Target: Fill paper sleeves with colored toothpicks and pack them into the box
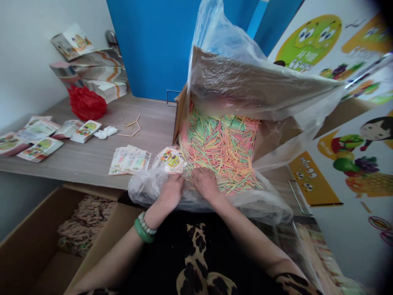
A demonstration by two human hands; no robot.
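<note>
- Your right hand (205,182), half curled, is at the near edge of the coloured sticks (222,149) in the cardboard box (180,116); its grip is unclear.
- Your left hand (172,190), fingers bent, is just beside the printed packet (172,159); its hold is hidden.
- You seem to be picking sticks; next calls for a light pinch.

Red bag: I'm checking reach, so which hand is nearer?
Left. The left hand is in front and right of the red bag; the right hand is farther right, at the colored sticks.
</note>
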